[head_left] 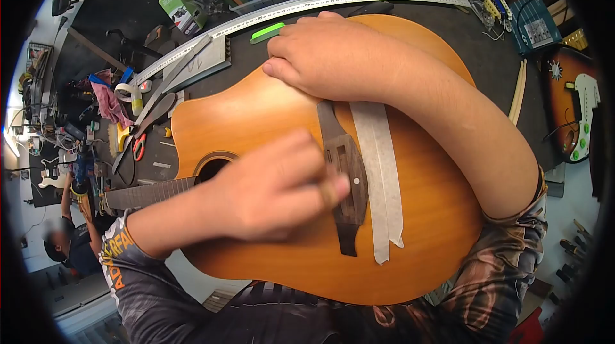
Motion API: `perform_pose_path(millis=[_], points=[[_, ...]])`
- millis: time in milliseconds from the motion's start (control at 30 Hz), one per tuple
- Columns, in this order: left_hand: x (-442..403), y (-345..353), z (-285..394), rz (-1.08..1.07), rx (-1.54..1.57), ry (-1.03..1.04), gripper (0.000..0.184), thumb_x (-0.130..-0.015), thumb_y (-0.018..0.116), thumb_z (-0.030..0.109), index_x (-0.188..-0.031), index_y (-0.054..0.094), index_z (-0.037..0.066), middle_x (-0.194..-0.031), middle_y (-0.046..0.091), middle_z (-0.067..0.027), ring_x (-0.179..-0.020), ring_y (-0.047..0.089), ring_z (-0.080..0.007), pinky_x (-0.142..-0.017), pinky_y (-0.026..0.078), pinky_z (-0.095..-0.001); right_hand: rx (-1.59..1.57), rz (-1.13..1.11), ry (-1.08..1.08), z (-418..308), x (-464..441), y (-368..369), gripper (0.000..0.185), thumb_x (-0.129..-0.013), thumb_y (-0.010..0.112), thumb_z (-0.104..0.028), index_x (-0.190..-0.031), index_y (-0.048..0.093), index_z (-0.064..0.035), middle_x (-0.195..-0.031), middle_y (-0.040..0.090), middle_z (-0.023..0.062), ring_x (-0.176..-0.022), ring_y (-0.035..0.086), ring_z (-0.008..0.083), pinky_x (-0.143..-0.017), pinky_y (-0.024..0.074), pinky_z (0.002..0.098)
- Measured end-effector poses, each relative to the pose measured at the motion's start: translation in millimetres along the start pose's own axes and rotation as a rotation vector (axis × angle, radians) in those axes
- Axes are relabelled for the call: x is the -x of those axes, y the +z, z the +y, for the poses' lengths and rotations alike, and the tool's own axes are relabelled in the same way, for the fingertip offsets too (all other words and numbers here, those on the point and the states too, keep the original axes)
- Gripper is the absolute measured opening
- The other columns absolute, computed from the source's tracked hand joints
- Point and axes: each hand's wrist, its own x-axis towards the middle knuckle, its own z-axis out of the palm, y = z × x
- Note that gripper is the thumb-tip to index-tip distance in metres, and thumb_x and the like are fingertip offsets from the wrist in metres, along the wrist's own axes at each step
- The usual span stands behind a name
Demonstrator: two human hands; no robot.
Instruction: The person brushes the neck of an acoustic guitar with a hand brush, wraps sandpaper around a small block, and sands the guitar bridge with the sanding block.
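Observation:
An acoustic guitar (429, 229) lies across my lap, its neck pointing left. My left hand (282, 184) is over the guitar top at the dark wooden bridge (357, 203). Its fingers are closed and smeared by motion; what they hold, if anything, I cannot make out. My right hand (333, 56) bends over the guitar's far edge with fingers curled and thumb on the top. Pale masking tape (378, 164) runs in strips just right of the bridge. Dark strips stick out past both ends of the bridge.
Behind the guitar, a long ruler (307, 4) curves across the dark bench. A green-handled tool (266, 33) lies near my right hand. Red-handled scissors (139, 147) and tape rolls are at left. A sunburst electric guitar (570, 113) stands at right. Another person (73, 241) is at far left.

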Motion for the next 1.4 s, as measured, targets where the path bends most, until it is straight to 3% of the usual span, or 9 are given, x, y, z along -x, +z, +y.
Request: perform_pose_path(millis=[233, 333, 433, 533, 667, 767, 1133, 1233, 1400], points=[[-2, 10, 5, 0.070, -0.001, 0.030, 0.017, -0.093, 0.082, -0.010, -0.107, 0.074, -0.004, -0.089, 0.064, -0.0106, -0.074, 0.063, -0.0291, -0.063, 0.052, -0.0420, 0.030, -0.001, -0.023, 0, 0, -2, 0.052, -0.121, 0.044, -0.041, -0.119, 0.080, -0.0034, -0.110, 0.083, 0.0175, -0.110, 0.078, 0.0373, -0.105, 0.0552, 0.0540], [-5, -1, -5, 0.040, -0.008, -0.050, 0.017, -0.093, 0.082, -0.009, -0.106, 0.074, -0.005, -0.090, 0.065, -0.0113, -0.076, 0.066, -0.0298, -0.066, 0.058, -0.0418, 0.009, 0.003, -0.001, -2, 1, -5, 0.053, -0.121, 0.044, -0.042, -0.120, 0.080, -0.0035, -0.112, 0.083, 0.0180, -0.111, 0.078, 0.0374, -0.106, 0.0551, 0.0540], [-1, 10, 12, 0.019, 0.060, 0.083, 0.019, -0.092, 0.082, -0.009, -0.109, 0.075, -0.005, -0.090, 0.065, -0.0110, -0.075, 0.064, -0.0291, -0.064, 0.053, -0.0408, 0.034, -0.004, -0.007, -3, 2, -4, 0.052, -0.121, 0.044, -0.041, -0.121, 0.080, -0.0035, -0.113, 0.083, 0.0183, -0.111, 0.078, 0.0375, -0.106, 0.0552, 0.0543], [-6, -7, -8, 0.008, -0.071, -0.065, 0.027, -0.088, 0.084, -0.012, -0.113, 0.077, -0.006, -0.092, 0.067, -0.0122, -0.080, 0.070, -0.0301, -0.068, 0.061, -0.0408, 0.013, -0.062, 0.011, -4, 0, -10, 0.052, -0.121, 0.043, -0.040, -0.121, 0.080, -0.0030, -0.113, 0.083, 0.0180, -0.112, 0.079, 0.0372, -0.106, 0.0554, 0.0540], [1, 13, 16, 0.021, 0.065, 0.093, 0.030, -0.087, 0.084, -0.013, -0.115, 0.077, -0.004, -0.091, 0.068, -0.0130, -0.078, 0.070, -0.0302, -0.065, 0.059, -0.0377, 0.040, -0.014, 0.000, -4, 2, -5, 0.053, -0.122, 0.043, -0.040, -0.122, 0.080, -0.0023, -0.113, 0.083, 0.0178, -0.112, 0.079, 0.0371, -0.105, 0.0564, 0.0536], [-1, -3, -2, -0.001, -0.033, -0.029, 0.023, -0.091, 0.084, -0.008, -0.112, 0.077, -0.004, -0.093, 0.069, -0.0136, -0.078, 0.070, -0.0305, -0.067, 0.060, -0.0402, 0.043, -0.035, -0.006, -5, -1, -7, 0.054, -0.121, 0.043, -0.041, -0.122, 0.080, -0.0020, -0.114, 0.083, 0.0177, -0.112, 0.079, 0.0376, -0.105, 0.0568, 0.0536], [-1, 1, 15, -0.069, 0.026, 0.070, 0.023, -0.090, 0.084, -0.008, -0.112, 0.077, -0.008, -0.093, 0.067, -0.0131, -0.078, 0.069, -0.0302, -0.067, 0.060, -0.0406, 0.040, -0.043, -0.001, -5, 1, -9, 0.056, -0.121, 0.042, -0.042, -0.120, 0.080, -0.0015, -0.114, 0.084, 0.0199, -0.112, 0.080, 0.0383, -0.106, 0.0570, 0.0537], [-4, -5, 14, -0.061, -0.009, -0.017, 0.020, -0.092, 0.084, -0.006, -0.111, 0.077, -0.007, -0.095, 0.069, -0.0146, -0.079, 0.070, -0.0307, -0.067, 0.061, -0.0398, -0.046, 0.045, 0.015, -3, 0, -2, 0.050, -0.117, 0.052, -0.042, -0.104, 0.078, -0.0017, -0.098, 0.080, 0.0217, -0.103, 0.075, 0.0444, -0.103, 0.0550, 0.0563], [-4, -1, 16, -0.031, -0.027, 0.013, 0.020, -0.090, 0.085, -0.010, -0.108, 0.077, -0.007, -0.091, 0.067, -0.0127, -0.078, 0.068, -0.0284, -0.065, 0.061, -0.0389, -0.034, 0.041, 0.011, -2, 0, 0, 0.049, -0.117, 0.053, -0.040, -0.103, 0.078, -0.0007, -0.099, 0.080, 0.0217, -0.102, 0.075, 0.0450, -0.100, 0.0565, 0.0570]])
